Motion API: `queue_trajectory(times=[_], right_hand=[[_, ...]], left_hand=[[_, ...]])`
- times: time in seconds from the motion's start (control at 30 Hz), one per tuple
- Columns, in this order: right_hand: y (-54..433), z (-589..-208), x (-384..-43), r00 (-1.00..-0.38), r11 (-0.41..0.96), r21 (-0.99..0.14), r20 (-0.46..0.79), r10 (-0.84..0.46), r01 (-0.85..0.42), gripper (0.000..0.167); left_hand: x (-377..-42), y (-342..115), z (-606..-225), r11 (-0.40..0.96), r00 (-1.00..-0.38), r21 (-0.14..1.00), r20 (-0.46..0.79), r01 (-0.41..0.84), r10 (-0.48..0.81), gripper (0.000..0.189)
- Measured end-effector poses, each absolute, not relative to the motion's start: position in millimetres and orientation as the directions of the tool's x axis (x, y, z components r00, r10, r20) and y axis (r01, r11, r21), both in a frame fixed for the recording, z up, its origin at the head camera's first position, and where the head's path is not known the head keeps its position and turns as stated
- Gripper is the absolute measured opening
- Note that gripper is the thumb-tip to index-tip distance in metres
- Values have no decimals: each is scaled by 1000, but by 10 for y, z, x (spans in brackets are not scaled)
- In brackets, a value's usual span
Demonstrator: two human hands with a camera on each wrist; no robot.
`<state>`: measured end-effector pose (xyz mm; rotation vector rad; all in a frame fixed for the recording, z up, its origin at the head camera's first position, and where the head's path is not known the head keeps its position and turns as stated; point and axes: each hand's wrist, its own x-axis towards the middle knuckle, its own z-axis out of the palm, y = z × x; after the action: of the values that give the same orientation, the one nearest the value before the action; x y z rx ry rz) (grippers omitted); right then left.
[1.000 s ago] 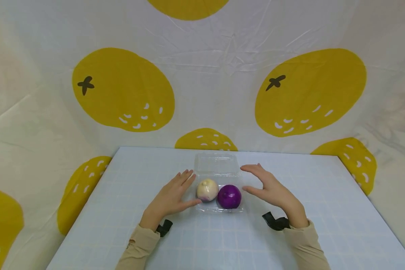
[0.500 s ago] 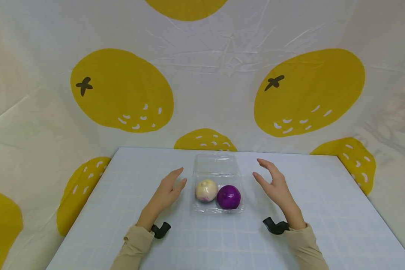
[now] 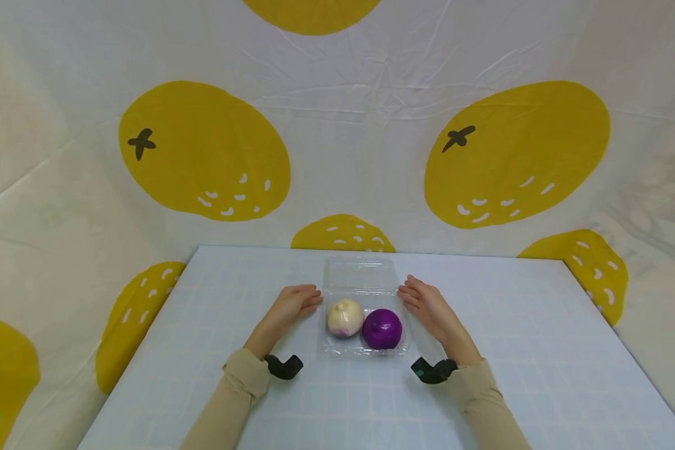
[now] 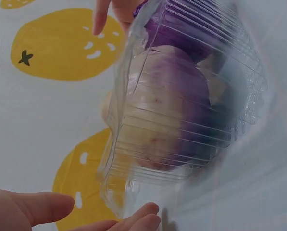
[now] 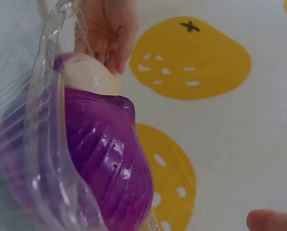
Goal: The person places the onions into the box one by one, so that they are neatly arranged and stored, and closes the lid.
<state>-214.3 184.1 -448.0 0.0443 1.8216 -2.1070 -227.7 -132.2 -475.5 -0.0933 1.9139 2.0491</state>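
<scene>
A clear plastic clamshell container (image 3: 337,347) lies on the table, its ribbed lid (image 3: 361,275) folded back toward the wall. Inside, a pale turnip (image 3: 345,318) with a purple side sits on the left. Beside it on the right is a glossy purple onion (image 3: 382,329), its pointed tip showing in the right wrist view. My left hand (image 3: 288,310) is by the container's left side, fingers loosely bent and holding nothing. On the opposite side, my right hand (image 3: 430,310) has its fingertips close to the rim, also holding nothing. Through the ribbed wall, the left wrist view shows the turnip (image 4: 157,106).
A pale checked cloth covers the table (image 3: 360,412). Behind it hangs a white sheet (image 3: 360,156) printed with large yellow fruit. Black straps with curved mounts (image 3: 284,367) are on both wrists, just beyond the beige sleeves (image 3: 225,394).
Both hands first drew outward from the container, then came back in toward its sides, their fingers now closer together. The container and the two vegetables stay in place.
</scene>
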Motion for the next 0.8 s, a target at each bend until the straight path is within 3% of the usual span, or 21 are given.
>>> queue_trajectory(times=[0.33, 0.8], right_hand=[[1799, -4499, -2194, -926, -147, -938, -267, -267, 313, 72], [1807, -4462, -2215, -936, -178, -942, -235, -262, 286, 66]], left_hand=[[-2432, -1143, -4829, -116, -959, 957, -250, -266, 135, 35], [-2481, -1055, -4741, -16, -989, 989, -148, -148, 1, 21]])
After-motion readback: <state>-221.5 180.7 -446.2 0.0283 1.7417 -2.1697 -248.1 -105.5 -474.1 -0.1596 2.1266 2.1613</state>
